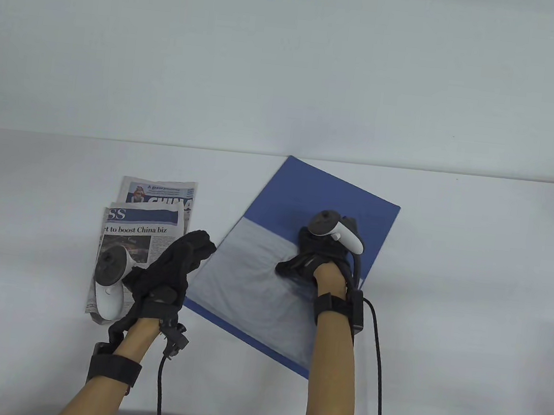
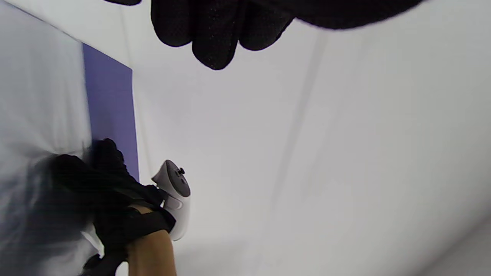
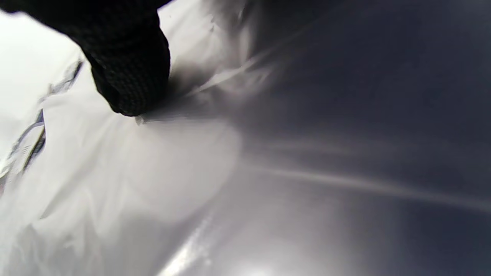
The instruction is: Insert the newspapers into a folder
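Right hand on folder sleeve, left hand over newspapers.

Right hand (image 1: 312, 258) has fingers curled, pressing down on the clear plastic sleeve (image 1: 254, 284) of the blue folder (image 1: 323, 192); whether it pinches the film I cannot tell. Left hand (image 1: 172, 265) hovers loosely open, fingers together, above the near right part of two folded newspapers (image 1: 150, 216), which lie overlapped just left of the folder on the white table (image 1: 473, 267).

A white table (image 1: 473, 267) fills the lower half of the frame, its far edge running straight across the middle. Behind it, a plain pale wall (image 1: 293, 56) (faintly bluish grey) covers the upper half under soft, even light.
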### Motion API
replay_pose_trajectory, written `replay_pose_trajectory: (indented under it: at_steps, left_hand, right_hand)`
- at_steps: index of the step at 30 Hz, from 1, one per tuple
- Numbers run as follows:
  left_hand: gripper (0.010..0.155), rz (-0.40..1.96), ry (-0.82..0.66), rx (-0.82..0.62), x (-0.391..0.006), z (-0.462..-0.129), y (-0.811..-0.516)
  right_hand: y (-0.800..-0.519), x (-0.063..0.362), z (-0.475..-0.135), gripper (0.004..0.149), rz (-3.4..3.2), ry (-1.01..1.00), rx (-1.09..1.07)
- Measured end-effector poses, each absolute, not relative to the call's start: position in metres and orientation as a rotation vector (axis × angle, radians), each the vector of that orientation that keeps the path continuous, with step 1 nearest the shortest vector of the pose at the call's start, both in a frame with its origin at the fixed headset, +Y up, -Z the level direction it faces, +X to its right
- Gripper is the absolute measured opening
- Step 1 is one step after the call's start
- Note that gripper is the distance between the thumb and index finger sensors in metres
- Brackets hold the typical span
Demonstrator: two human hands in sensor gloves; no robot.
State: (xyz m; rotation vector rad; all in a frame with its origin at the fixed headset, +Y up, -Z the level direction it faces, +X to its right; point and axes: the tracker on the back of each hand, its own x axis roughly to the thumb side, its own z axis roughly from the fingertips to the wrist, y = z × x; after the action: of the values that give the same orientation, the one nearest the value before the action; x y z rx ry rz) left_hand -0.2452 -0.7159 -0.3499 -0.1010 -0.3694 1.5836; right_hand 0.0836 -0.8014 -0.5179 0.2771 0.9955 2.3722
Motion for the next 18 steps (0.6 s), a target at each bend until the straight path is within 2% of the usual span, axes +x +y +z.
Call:
replay_pose_trajectory:
  at_steps: [10,18]
  left_hand:
    - [0.066,1.53,-0.414,-0.069,-0.245,-0.346,-0.703]
    - [0.065,1.567,-0.381,-0.075,-0.254,-0.35,-0.712]
  right_hand:
    - [-0.798,0.08,-0.548,0.11,2.329,1.139,0.45]
    - [-0.798,0.074,-0.546,0.113,2.366,1.197,0.533]
